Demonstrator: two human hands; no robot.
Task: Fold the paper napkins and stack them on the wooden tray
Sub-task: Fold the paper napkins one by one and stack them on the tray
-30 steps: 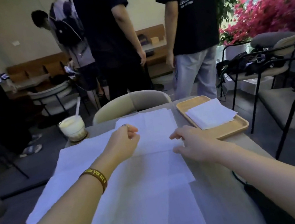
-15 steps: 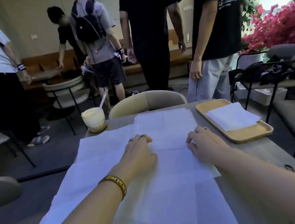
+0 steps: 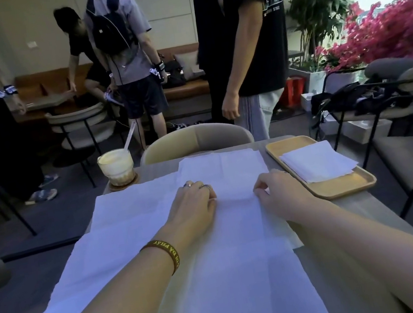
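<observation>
Open napkin (image 3: 241, 254) sheets cover the table (image 3: 346, 212) before me: thin, limp, easily torn, so I should pinch edges lightly. My left hand (image 3: 194, 207) and right hand (image 3: 280, 193), apart, each pinch its far edge. At 2 o'clock, 1 folded napkin (image 3: 315, 161) lies on the wooden tray (image 3: 341, 184). Drink (image 3: 117, 167) at 11 o'clock.

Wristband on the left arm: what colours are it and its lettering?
Dark brown wristband with yellow lettering; head view.
</observation>
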